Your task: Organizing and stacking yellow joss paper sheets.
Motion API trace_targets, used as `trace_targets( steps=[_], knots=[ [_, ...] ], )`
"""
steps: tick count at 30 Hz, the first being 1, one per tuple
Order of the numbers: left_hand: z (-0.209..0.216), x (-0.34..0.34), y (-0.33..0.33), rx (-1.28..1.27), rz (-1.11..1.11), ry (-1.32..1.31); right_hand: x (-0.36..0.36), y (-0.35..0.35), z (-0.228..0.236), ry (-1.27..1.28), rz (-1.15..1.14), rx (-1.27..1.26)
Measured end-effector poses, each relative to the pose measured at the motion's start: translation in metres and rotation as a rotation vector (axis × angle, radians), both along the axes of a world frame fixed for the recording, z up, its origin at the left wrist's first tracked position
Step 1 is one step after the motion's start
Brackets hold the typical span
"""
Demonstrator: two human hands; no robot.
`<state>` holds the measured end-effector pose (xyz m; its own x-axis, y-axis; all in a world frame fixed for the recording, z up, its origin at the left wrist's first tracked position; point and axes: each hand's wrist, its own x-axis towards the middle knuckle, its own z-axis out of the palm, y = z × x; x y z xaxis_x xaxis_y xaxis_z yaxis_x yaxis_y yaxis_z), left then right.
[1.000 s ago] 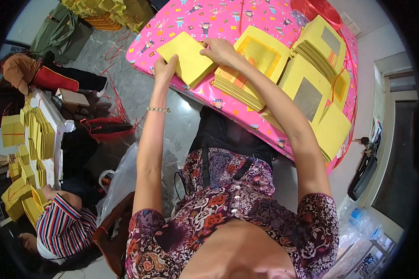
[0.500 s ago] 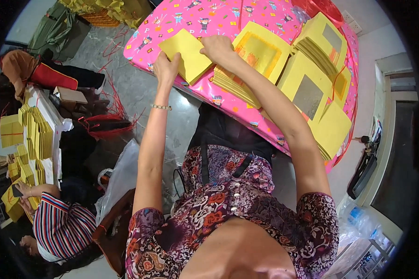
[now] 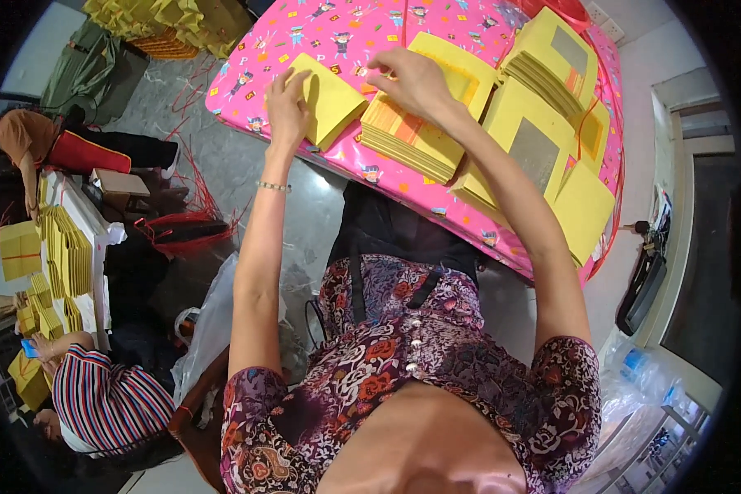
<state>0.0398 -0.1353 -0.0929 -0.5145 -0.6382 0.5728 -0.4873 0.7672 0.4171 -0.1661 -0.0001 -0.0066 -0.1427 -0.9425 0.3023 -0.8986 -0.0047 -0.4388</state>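
Where yellow stacks crowd pink tabletop, red strings, plastic bag

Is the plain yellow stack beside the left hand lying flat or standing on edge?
Lying flat: the yellow stack shows its broad face upward on the pink cover.

The plain yellow paper lies askew near the left corner of the table, one corner pointing at the near edge; its thickness is unclear. Just right of it, a thick, layered yellow stack with an orange-and-gold top panel lies by that edge.
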Motion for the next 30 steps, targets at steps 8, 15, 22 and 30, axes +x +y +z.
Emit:
trace_targets(
  steps=[8, 15, 22, 30],
  knots=[
    [-0.001, -0.031, 0.013, 0.097, 0.057, -0.124, -0.018, 0.113, 0.014, 0.096, -0.031, 0.171],
    [-0.007, -0.033, 0.017, 0.088, 0.068, -0.283, -0.001, 0.141, 0.005, 0.161, -0.033, 0.076],
    [0.0, -0.03, 0.015, 0.142, 0.049, -0.238, 0.0, 0.142, -0.005, 0.055, -0.055, -0.004],
    [0.039, -0.023, 0.044, 0.022, -0.193, 0.067, -0.007, 0.142, -0.002, -0.066, -0.111, 0.002]
  ],
)
